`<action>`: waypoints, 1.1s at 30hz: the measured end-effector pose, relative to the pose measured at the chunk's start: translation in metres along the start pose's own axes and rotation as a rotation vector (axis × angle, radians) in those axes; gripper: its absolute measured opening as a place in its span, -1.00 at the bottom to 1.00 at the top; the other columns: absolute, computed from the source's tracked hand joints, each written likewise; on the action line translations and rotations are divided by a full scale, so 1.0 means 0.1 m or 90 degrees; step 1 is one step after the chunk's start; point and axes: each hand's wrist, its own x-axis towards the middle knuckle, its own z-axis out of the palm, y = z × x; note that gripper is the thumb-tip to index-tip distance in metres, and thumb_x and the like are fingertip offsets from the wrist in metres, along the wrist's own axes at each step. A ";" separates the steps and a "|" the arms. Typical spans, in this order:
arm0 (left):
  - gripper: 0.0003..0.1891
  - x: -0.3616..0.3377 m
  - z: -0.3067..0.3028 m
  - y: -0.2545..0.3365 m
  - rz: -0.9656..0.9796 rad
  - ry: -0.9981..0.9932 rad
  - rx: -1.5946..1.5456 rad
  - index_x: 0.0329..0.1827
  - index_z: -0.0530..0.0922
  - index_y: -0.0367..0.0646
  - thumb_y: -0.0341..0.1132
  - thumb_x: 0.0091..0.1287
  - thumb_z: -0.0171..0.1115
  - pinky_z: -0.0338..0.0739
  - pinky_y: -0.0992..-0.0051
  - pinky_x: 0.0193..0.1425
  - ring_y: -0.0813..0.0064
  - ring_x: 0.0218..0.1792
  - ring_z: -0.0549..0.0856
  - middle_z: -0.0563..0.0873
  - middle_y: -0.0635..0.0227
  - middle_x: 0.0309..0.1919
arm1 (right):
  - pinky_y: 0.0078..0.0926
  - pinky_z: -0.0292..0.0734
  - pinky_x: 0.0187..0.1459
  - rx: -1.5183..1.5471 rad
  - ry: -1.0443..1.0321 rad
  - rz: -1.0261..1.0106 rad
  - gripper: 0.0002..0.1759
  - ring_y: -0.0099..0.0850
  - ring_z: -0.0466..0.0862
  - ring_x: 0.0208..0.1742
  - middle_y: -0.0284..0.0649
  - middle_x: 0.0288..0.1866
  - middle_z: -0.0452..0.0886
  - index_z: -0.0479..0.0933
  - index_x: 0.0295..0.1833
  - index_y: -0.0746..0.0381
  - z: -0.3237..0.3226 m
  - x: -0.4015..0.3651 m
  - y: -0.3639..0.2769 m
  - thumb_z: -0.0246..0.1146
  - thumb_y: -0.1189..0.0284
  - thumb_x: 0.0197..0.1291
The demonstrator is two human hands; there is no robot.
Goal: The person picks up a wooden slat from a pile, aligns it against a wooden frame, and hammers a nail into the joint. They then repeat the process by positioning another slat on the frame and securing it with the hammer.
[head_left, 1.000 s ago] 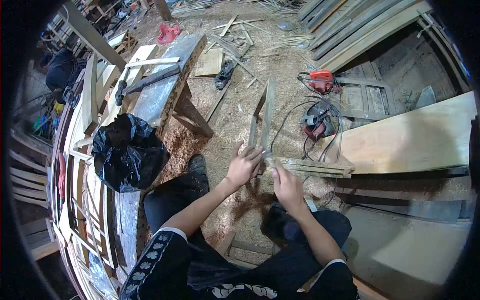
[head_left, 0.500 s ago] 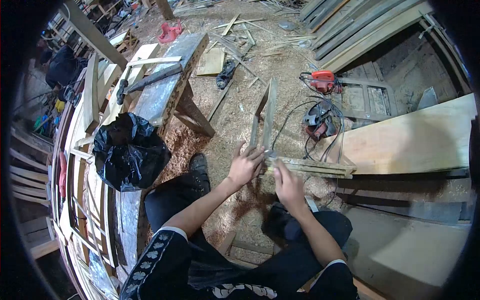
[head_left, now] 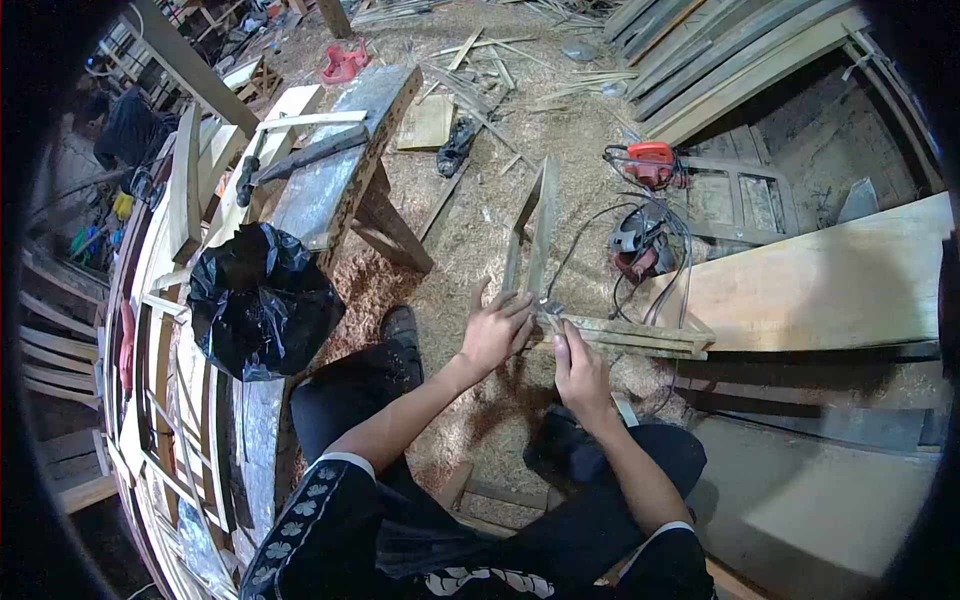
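Still grips a small tool [head_left: 553, 308] in the right hand [head_left: 583, 378], only slightly shifted, and keeps the left hand [head_left: 494, 334] bent, with unclear hold, at the wooden frame's [head_left: 540, 225] near corner, apparently mid-work.

a pale, narrow-barred wooden frame [head_left: 625, 337] is extended forward and rightward from one corner; a small metal-tipped tool [head_left: 553, 309] is held near that corner.
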 end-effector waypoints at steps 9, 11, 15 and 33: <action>-0.79 -0.01 0.00 -0.02 0.044 0.019 0.034 -0.10 0.75 -0.10 -0.25 0.31 0.29 0.03 -0.06 0.58 0.36 0.16 0.67 0.79 0.41 0.05 | -0.05 0.63 -0.23 0.025 0.002 -0.001 -0.56 0.09 0.75 -0.22 0.16 -0.15 0.72 0.51 0.28 0.36 -0.09 0.01 -0.10 0.09 0.27 0.51; -0.79 -0.02 0.03 -0.02 0.052 0.017 0.041 -0.11 0.75 -0.09 -0.24 0.30 0.30 0.01 -0.06 0.59 0.37 0.17 0.67 0.78 0.41 0.07 | -0.06 0.63 -0.24 -0.021 -0.065 0.024 -0.57 0.08 0.75 -0.22 0.17 -0.16 0.71 0.49 0.29 0.37 -0.12 0.03 -0.11 0.10 0.29 0.50; -0.78 -0.04 0.02 -0.05 0.055 -0.012 0.064 -0.11 0.75 -0.09 -0.23 0.26 0.32 -0.02 -0.08 0.60 0.38 0.19 0.65 0.76 0.43 0.13 | -0.04 0.62 -0.26 0.022 0.010 -0.017 -0.59 0.08 0.74 -0.25 0.16 -0.20 0.71 0.48 0.31 0.31 -0.08 0.00 -0.10 0.09 0.30 0.50; -0.78 -0.04 0.06 -0.03 0.047 -0.005 0.058 -0.07 0.76 -0.03 -0.21 0.33 0.27 -0.09 -0.07 0.63 0.36 0.20 0.64 0.77 0.44 0.10 | -0.07 0.62 -0.32 0.021 0.050 -0.036 -0.62 0.08 0.72 -0.31 0.12 -0.21 0.71 0.54 0.25 0.33 -0.11 0.01 -0.13 0.13 0.33 0.47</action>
